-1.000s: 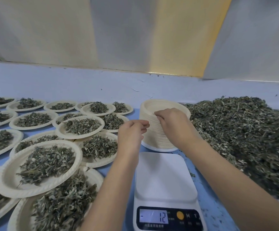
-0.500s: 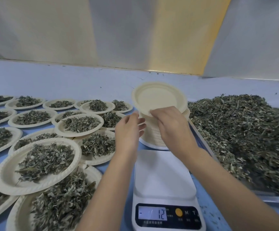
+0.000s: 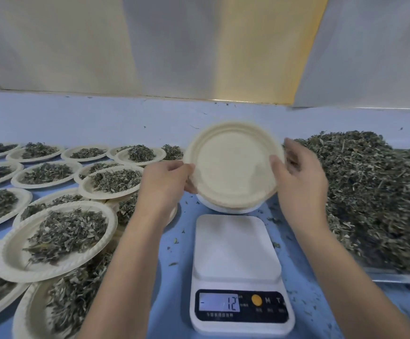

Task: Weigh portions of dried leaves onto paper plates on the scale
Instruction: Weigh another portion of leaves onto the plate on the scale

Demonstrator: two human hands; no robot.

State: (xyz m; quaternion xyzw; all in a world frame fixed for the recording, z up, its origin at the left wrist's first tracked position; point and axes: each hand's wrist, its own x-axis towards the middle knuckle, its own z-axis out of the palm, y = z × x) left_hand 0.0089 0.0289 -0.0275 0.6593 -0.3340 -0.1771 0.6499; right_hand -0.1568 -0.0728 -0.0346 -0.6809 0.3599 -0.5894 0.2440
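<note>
Single head cam, worn by the person, wide-angle w/ curved edges. Looks fwd and down across the blue counter [image 3: 177, 253], facing the pale wall [image 3: 76, 45] at the back. Close-in view: both forearms enter from the bottom edge. Left hand [image 3: 164, 184] and right hand [image 3: 299, 182] are near the lens, holding a paper plate [image 3: 233, 162] at approx frame centre. Scale [image 3: 235, 245] sits low centre, display readable. Filled plates [image 3: 8, 258] run off the left edge, leaf pile [image 3: 370, 192] off the right. Top third is wall only. Right side slightly blurred.
</note>
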